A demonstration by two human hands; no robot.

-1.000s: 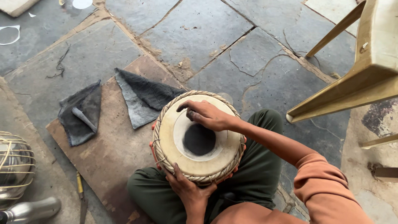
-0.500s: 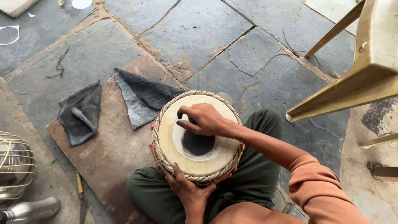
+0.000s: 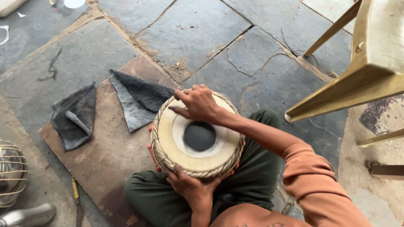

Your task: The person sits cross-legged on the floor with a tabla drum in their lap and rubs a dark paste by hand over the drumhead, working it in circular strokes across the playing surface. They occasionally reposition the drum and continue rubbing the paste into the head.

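Observation:
A round hand drum (image 3: 179,145) with a pale skin, a black centre patch (image 3: 199,135) and a braided rim rests in my lap. My left hand (image 3: 187,187) grips the drum's near rim from below. My right hand (image 3: 197,103) lies on the far part of the skin, fingers together and pointing left, beyond the black patch. It holds nothing that I can see.
Two dark grey cloths (image 3: 75,115) (image 3: 136,98) lie on a brown board (image 3: 105,155) on the stone floor. A wooden stool or bench (image 3: 362,71) stands at the right. A wire cage object (image 3: 10,172) and a yellow-handled tool (image 3: 75,195) sit at the lower left.
My right hand has slid from over the black patch toward the far edge of the skin, uncovering the patch. My left hand has stayed on the near rim.

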